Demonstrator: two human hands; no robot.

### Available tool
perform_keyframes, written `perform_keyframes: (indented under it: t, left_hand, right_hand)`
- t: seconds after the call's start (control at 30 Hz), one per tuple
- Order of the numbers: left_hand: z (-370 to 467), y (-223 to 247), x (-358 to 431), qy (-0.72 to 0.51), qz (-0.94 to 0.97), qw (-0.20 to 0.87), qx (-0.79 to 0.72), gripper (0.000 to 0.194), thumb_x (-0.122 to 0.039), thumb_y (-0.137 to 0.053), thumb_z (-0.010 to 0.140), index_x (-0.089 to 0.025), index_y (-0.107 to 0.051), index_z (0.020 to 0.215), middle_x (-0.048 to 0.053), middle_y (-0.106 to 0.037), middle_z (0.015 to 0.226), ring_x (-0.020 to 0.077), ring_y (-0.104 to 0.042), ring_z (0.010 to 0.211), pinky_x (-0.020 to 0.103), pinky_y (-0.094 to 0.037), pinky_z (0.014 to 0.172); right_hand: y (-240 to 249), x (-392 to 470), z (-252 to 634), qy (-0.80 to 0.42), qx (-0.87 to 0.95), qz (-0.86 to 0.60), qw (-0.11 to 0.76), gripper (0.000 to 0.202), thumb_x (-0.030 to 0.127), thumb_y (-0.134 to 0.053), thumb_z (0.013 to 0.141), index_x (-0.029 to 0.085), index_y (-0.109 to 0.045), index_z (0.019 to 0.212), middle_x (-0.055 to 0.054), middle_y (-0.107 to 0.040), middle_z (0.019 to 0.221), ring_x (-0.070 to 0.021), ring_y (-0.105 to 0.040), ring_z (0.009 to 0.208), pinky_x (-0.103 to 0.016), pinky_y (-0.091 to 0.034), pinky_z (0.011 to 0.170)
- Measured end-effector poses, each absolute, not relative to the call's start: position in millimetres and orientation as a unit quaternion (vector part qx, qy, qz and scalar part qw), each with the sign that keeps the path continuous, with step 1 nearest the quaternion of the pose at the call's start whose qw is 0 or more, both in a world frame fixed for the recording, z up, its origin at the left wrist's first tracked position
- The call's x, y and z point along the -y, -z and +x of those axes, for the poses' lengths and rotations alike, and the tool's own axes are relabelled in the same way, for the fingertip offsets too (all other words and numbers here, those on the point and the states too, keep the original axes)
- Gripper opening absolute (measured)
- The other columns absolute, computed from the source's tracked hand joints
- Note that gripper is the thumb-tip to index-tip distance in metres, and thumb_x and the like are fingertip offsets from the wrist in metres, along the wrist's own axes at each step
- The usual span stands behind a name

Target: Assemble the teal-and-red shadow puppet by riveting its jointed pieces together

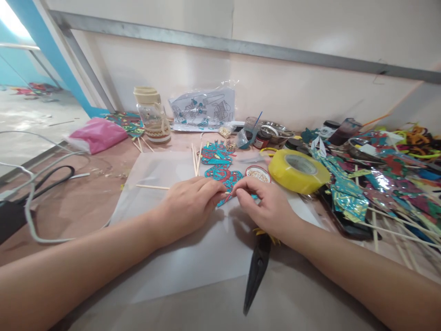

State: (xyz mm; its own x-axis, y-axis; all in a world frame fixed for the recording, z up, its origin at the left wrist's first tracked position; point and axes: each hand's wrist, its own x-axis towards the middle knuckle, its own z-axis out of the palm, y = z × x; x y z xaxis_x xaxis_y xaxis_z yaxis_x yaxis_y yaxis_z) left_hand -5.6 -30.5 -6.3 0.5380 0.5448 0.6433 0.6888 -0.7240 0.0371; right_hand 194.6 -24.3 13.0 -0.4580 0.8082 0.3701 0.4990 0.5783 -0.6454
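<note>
A blue and red patterned cut-out figure (222, 173) lies on a white sheet (172, 271). Over its lower end, my left hand (191, 200) has its fingers pinched together; a thin wooden stick (151, 187) runs out to the left from behind it. My right hand (265, 204) faces it, thumb and forefinger closed on the same end of the figure. What exactly lies between the fingertips is too small to tell. Thin sticks (197, 161) lean beside the figure. Just behind my right hand is a round dish of small beads (257, 174).
A yellow tape roll (299, 171) stands right of the dish. Black pliers (257, 271) lie near the front. Coloured cut-outs on sticks (351, 197) pile up at right over a dark phone-like object. A bottle (152, 115), pink bag (98, 134) and cables (31, 207) are at left.
</note>
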Motion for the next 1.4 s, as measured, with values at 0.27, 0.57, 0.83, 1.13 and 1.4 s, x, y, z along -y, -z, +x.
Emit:
perform_keyframes:
  t: [0.27,0.57,0.83,1.13,1.4]
  left_hand:
    - [-6,5,30,0.324,-0.879,0.114,0.331,0.022,-0.028,-0.043,0.098,-0.015,-0.060,0.095,0.002,-0.071,0.080,0.0151,-0.066,0.070,0.026,-0.049,0.066]
    - [-7,6,31,0.308,-0.884,0.084,0.341,0.023,-0.027,-0.042,0.098,-0.015,-0.061,0.092,0.003,-0.069,0.081,0.0159,-0.064,0.075,0.028,-0.049,0.071]
    - [-8,8,29,0.287,-0.896,0.116,0.319,0.024,-0.024,-0.040,0.098,-0.016,-0.062,0.092,0.002,-0.066,0.074,0.0165,-0.061,0.069,0.028,-0.047,0.063]
    - [-10,5,34,0.263,-0.899,0.186,0.298,0.017,-0.015,-0.044,0.095,-0.015,-0.060,0.100,0.002,-0.066,0.079,0.0171,-0.057,0.071,0.029,-0.046,0.065]
    - [-8,6,33,0.276,-0.885,0.183,0.329,0.015,-0.021,-0.046,0.096,-0.017,-0.060,0.094,0.000,-0.066,0.074,0.0165,-0.060,0.068,0.029,-0.046,0.063]
  right_hand:
    - [-6,26,195,-0.039,0.884,-0.299,0.358,0.011,0.012,-0.051,0.084,0.015,-0.062,0.084,-0.002,-0.065,0.072,-0.0121,-0.055,0.063,-0.024,-0.043,0.062]
    - [-7,25,194,-0.065,0.876,-0.323,0.353,0.012,0.012,-0.050,0.081,0.018,-0.060,0.078,0.000,-0.064,0.069,-0.0117,-0.055,0.061,-0.023,-0.043,0.060]
    - [-8,26,192,-0.145,0.859,-0.363,0.330,0.012,0.011,-0.052,0.076,0.019,-0.061,0.073,0.003,-0.060,0.064,-0.0098,-0.052,0.058,-0.021,-0.040,0.057]
    - [-15,28,188,-0.339,0.771,-0.439,0.312,0.010,0.017,-0.050,0.076,0.018,-0.056,0.068,0.005,-0.052,0.056,-0.0080,-0.043,0.051,-0.018,-0.033,0.045]
    - [-14,23,190,-0.438,0.726,-0.441,0.292,0.010,0.020,-0.048,0.080,0.018,-0.055,0.073,0.005,-0.053,0.056,-0.0086,-0.045,0.050,-0.020,-0.035,0.045]
